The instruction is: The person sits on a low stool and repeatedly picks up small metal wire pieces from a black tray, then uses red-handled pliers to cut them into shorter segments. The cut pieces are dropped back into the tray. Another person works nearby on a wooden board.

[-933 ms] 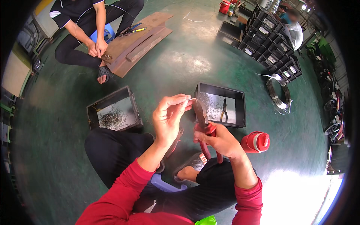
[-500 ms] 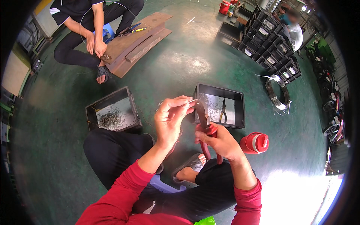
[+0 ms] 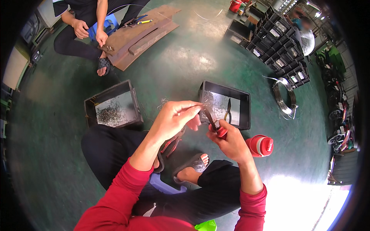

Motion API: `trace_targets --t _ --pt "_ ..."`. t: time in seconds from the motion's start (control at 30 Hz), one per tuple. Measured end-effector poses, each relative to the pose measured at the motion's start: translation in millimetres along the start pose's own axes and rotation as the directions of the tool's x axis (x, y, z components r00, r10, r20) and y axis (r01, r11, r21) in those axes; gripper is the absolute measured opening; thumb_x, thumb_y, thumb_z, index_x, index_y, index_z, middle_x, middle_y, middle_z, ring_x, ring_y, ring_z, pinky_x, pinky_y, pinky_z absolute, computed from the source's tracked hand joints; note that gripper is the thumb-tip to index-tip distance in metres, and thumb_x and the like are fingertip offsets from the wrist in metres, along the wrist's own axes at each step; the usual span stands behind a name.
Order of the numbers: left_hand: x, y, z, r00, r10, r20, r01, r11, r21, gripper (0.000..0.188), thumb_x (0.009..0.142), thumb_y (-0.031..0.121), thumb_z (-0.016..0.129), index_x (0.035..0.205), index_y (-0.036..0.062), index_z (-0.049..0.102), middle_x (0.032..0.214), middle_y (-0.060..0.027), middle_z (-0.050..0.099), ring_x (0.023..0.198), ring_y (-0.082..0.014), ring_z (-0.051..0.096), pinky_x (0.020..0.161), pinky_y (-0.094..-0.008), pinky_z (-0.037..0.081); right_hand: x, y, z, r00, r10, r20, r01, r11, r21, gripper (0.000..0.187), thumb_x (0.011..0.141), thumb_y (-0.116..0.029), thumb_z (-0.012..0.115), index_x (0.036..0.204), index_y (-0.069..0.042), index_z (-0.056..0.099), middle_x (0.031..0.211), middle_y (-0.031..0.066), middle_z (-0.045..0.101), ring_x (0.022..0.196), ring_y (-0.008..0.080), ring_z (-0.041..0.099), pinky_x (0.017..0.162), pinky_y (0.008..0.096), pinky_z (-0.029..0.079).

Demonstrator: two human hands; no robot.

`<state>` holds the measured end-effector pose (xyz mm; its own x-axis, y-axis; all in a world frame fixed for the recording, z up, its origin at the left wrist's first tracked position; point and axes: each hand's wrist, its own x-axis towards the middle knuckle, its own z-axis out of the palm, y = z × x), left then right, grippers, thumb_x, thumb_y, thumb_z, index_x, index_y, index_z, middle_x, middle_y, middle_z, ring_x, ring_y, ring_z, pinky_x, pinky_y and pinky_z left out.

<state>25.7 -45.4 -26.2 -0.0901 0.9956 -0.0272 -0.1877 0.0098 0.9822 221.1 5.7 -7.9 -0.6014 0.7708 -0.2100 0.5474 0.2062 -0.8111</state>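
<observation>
My right hand (image 3: 232, 144) is wrapped round the red handles of a pair of pliers (image 3: 209, 116), whose dark jaws point up and left. In front of those jaws my left hand (image 3: 175, 118) pinches a short piece of wire between thumb and forefinger; most of the wire is hidden by the fingers. Behind the pliers stands a black crate (image 3: 249, 115) with small bent wire pieces and yellow-handled pliers (image 3: 228, 111) in it. A second black crate (image 3: 89, 115) at the left holds a pile of bent wire pieces (image 3: 109, 115).
Another red-handled tool (image 3: 172, 143) lies on the floor by my foot. A red jug (image 3: 260, 146) stands at the right, a wire coil (image 3: 284, 99) farther back. Stacked black crates (image 3: 275, 50) rise behind. At far left a person sits by a rusty metal beam (image 3: 135, 40) with tools on it.
The pliers have turned more edge-on and their jaws now sit close at my left fingertips. My left hand has tilted toward the right. The other person's hands have moved apart.
</observation>
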Motion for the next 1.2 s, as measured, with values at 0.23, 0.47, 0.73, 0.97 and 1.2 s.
trace_targets --t 0.23,0.47,0.73,0.97,1.2 --pt "-5.4 3.0 6.9 0.998 0.023 0.06 -0.022 1.0 -0.013 0.029 0.098 0.009 0.039 0.118 0.002 0.058 0.062 -0.0022 0.056 0.053 -0.0086 0.055 0.051 -0.0226 0.047 0.5 0.9 1.2 1.0 0.003 -0.022 -0.004 0.999 -0.038 0.02 0.082 -0.011 0.068 0.092 0.001 0.056 0.076 0.0087 0.06 0.069 0.0117 0.05 0.068 0.0279 0.045" --pt "-7.2 -0.4 16.4 0.999 0.043 0.016 -0.042 0.998 -0.051 0.029 0.099 0.013 0.039 0.118 0.0008 0.057 0.059 0.0001 0.052 0.049 -0.0063 0.05 0.048 -0.022 0.043 0.7 4.1 2.8 0.997 -0.039 -0.071 0.038 0.999 -0.016 0.02 0.082 -0.01 0.069 0.092 0.002 0.056 0.075 0.01 0.06 0.069 0.0125 0.051 0.067 0.0285 0.045" --pt "-5.6 -5.5 24.2 1.0 -0.005 -0.012 0.0 0.923 -0.385 0.032 0.1 0.018 0.039 0.121 0.002 0.056 0.06 0.0013 0.05 0.048 -0.0047 0.047 0.045 -0.02 0.041 4.3 3.5 3.6 1.0 -0.012 0.006 0.012 0.997 0.078 0.017 0.086 -0.012 0.065 0.094 -0.001 0.056 0.066 -0.0003 0.05 0.058 0.0063 0.042 0.053 0.024 0.036" --pt "-5.3 -3.4 23.4 0.999 -0.035 -0.001 0.032 0.93 -0.367 0.032 0.1 0.018 0.038 0.121 0.0021 0.056 0.06 0.001 0.05 0.046 -0.0051 0.046 0.045 -0.0199 0.041 4.5 2.9 0.9 0.997 0.071 0.016 -0.071 0.996 0.043 0.021 0.082 -0.014 0.068 0.095 -0.001 0.057 0.077 0.0162 0.062 0.071 0.0281 0.061 0.068 0.0342 0.047" --pt "-10.7 -5.8 37.9 0.993 0.028 -0.116 -0.054 0.973 -0.224 0.032 0.101 0.017 0.036 0.12 0.0027 0.056 0.059 0.001 0.048 0.047 -0.0058 0.046 0.045 -0.0206 0.04 6.4 10.0 7.7 0.99 -0.078 -0.114 0.074 0.996 -0.041 0.022 0.08 -0.011 0.069 0.09 0.0 0.053 0.073 0.0175 0.062 0.068 0.0349 0.06 0.063 0.0372 0.046"
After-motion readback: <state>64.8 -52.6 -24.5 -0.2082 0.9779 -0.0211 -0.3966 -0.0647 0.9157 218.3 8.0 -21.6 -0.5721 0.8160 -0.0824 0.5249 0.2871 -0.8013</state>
